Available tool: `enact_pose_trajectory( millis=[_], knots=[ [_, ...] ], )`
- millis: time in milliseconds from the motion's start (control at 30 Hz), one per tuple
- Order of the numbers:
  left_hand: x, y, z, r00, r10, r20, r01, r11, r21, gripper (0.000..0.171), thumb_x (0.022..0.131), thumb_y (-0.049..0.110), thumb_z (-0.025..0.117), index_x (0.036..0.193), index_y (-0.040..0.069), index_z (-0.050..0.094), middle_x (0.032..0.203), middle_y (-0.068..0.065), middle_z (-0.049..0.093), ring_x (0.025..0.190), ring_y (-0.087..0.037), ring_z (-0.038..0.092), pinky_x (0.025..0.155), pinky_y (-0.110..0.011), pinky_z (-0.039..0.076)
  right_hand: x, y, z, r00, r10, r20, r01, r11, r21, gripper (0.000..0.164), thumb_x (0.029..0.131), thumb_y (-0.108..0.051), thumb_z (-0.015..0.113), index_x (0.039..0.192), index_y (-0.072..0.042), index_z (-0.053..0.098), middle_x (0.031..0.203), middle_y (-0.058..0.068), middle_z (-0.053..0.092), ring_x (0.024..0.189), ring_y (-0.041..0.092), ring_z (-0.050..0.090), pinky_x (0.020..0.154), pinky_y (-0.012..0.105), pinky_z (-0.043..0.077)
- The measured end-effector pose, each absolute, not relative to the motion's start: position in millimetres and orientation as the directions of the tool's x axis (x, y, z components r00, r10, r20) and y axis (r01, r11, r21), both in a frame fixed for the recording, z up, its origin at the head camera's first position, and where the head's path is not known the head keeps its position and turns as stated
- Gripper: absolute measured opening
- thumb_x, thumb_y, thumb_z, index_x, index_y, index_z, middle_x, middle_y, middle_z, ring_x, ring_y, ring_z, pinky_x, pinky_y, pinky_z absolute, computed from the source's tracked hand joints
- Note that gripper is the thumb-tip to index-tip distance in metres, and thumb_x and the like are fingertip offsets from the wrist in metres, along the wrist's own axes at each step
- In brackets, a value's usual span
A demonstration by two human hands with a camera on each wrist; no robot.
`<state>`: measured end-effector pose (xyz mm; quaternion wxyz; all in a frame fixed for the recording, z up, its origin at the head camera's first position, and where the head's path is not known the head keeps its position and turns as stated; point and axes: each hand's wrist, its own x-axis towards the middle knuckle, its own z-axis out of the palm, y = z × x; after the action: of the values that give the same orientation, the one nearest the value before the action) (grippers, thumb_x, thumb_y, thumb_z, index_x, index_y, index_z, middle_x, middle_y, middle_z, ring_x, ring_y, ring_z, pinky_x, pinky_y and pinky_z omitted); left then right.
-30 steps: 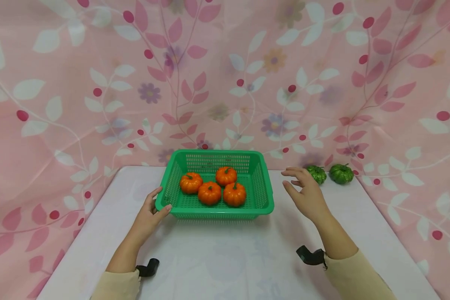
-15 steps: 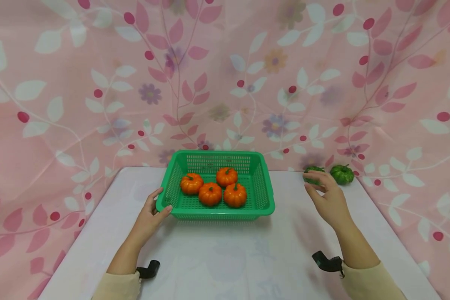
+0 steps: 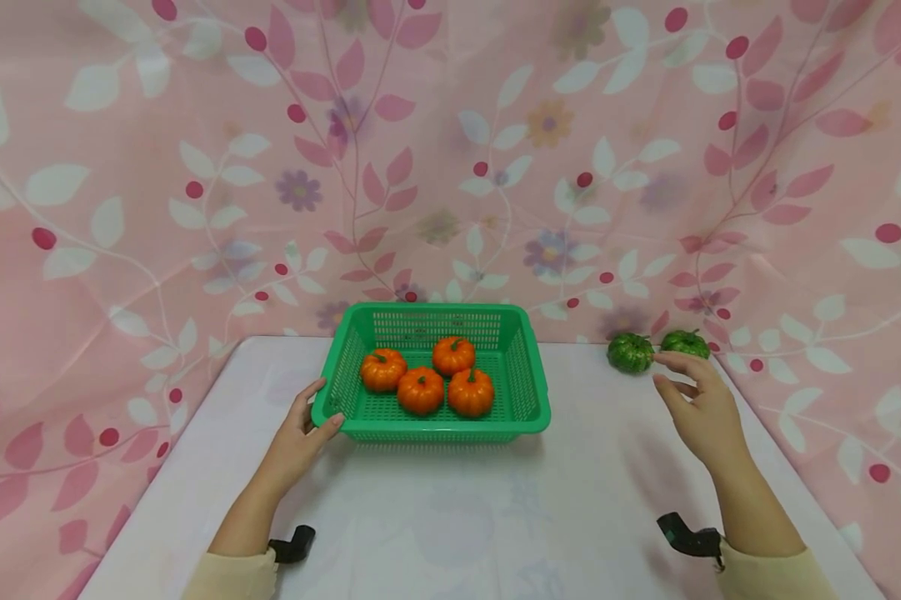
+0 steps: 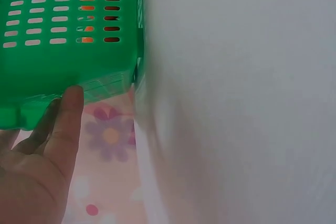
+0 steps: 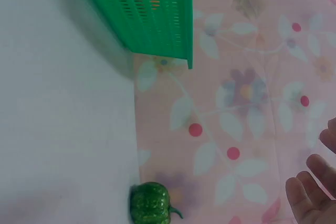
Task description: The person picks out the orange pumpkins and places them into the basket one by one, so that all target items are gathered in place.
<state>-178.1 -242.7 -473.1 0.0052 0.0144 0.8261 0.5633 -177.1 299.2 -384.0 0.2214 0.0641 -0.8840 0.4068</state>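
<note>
My left hand (image 3: 300, 435) holds the near left corner of a green plastic basket (image 3: 435, 426). In the left wrist view, its thumb (image 4: 68, 124) lies against the basket's wall (image 4: 68, 69), and the other fingers are partly hidden. Several small orange pumpkins, one of them the front right pumpkin (image 3: 471, 393), sit on the basket floor. My right hand (image 3: 703, 412) hovers with nothing in it, fingers loosely bent, by two small green pumpkins. The left green pumpkin (image 3: 630, 353) shows whole; the right green pumpkin (image 3: 685, 341) is partly covered by the hand.
A white-covered table (image 3: 450, 517) carries everything, and the green pumpkins stand near its far right corner. Behind and at the sides hangs a pink floral cloth (image 3: 435, 167). A black wrist camera (image 3: 690, 536) is strapped to the right wrist, another black camera (image 3: 294, 544) to the left.
My right hand has moved rightward, away from the basket, uncovering the left green pumpkin and now overlapping the right one. The left hand and the basket have stayed put.
</note>
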Motion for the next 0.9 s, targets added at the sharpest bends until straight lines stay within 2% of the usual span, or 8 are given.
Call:
enact_pose_trajectory(
  millis=[100, 233, 467, 600, 833, 867, 900],
  knots=[
    [-176, -244, -471, -0.999, 0.024, 0.037, 0.044, 0.398, 0.916, 0.079, 0.1, 0.033, 0.064, 0.161, 0.019, 0.015, 0.15, -0.028, 0.041, 0.135, -0.042, 0.045, 0.101, -0.053, 0.044, -176, 308, -386, -0.894, 0.085, 0.441, -0.276, 0.671, -0.689, 0.031, 0.1, -0.014, 0.062, 0.127, 0.002, 0.064, 0.13, 0.014, 0.053, 0.095, -0.019, 0.049, 0.079, 0.002, 0.042],
    [-172, -248, -469, -0.996, 0.018, 0.088, 0.087, 0.443, 0.893, 0.075, 0.102, 0.028, 0.062, 0.16, 0.015, 0.016, 0.147, -0.028, 0.043, 0.131, -0.044, 0.048, 0.1, -0.058, 0.043, -173, 319, -387, -0.897, 0.098, 0.431, -0.255, 0.683, -0.685, 0.032, 0.1, -0.014, 0.061, 0.127, 0.003, 0.063, 0.132, 0.019, 0.052, 0.095, -0.02, 0.047, 0.077, 0.002, 0.041],
    [-164, -263, -463, -0.985, 0.007, 0.174, 0.148, 0.555, 0.818, 0.071, 0.102, 0.036, 0.059, 0.158, 0.011, 0.024, 0.144, -0.023, 0.048, 0.127, -0.042, 0.051, 0.098, -0.058, 0.044, -170, 336, -387, -0.905, 0.146, 0.401, -0.189, 0.704, -0.684, 0.036, 0.101, -0.017, 0.06, 0.131, 0.003, 0.061, 0.138, 0.025, 0.047, 0.092, -0.023, 0.042, 0.071, 0.002, 0.042],
    [-158, -271, -454, -0.973, -0.01, 0.23, 0.173, 0.626, 0.761, 0.068, 0.102, 0.035, 0.06, 0.156, 0.008, 0.028, 0.142, -0.022, 0.049, 0.126, -0.041, 0.053, 0.097, -0.056, 0.045, -166, 344, -385, -0.893, 0.179, 0.413, -0.163, 0.727, -0.667, 0.036, 0.1, -0.017, 0.061, 0.13, 0.003, 0.061, 0.135, 0.024, 0.049, 0.087, -0.027, 0.041, 0.067, 0.002, 0.042],
    [-144, -280, -430, -0.943, -0.046, 0.329, 0.194, 0.728, 0.658, 0.067, 0.101, 0.032, 0.062, 0.152, 0.001, 0.033, 0.138, -0.024, 0.052, 0.123, -0.043, 0.054, 0.096, -0.056, 0.044, -161, 357, -377, -0.863, 0.191, 0.468, -0.151, 0.785, -0.6, 0.034, 0.099, -0.015, 0.061, 0.129, 0.001, 0.064, 0.128, 0.021, 0.053, 0.088, -0.028, 0.037, 0.069, 0.0, 0.039],
    [-142, -281, -426, -0.938, -0.055, 0.342, 0.192, 0.741, 0.643, 0.067, 0.1, 0.032, 0.063, 0.152, 0.001, 0.034, 0.138, -0.024, 0.052, 0.123, -0.043, 0.054, 0.096, -0.057, 0.044, -160, 358, -376, -0.857, 0.195, 0.478, -0.149, 0.793, -0.591, 0.034, 0.098, -0.015, 0.061, 0.129, 0.0, 0.064, 0.129, 0.021, 0.054, 0.088, -0.027, 0.037, 0.069, -0.001, 0.038],
    [-140, -282, -422, -0.932, -0.063, 0.356, 0.188, 0.756, 0.627, 0.066, 0.1, 0.031, 0.063, 0.152, 0.001, 0.034, 0.137, -0.024, 0.052, 0.122, -0.043, 0.054, 0.096, -0.058, 0.044, -160, 360, -375, -0.849, 0.196, 0.49, -0.148, 0.803, -0.578, 0.034, 0.098, -0.014, 0.061, 0.129, 0.0, 0.064, 0.13, 0.022, 0.054, 0.089, -0.022, 0.045, 0.07, -0.001, 0.036]
  ],
)
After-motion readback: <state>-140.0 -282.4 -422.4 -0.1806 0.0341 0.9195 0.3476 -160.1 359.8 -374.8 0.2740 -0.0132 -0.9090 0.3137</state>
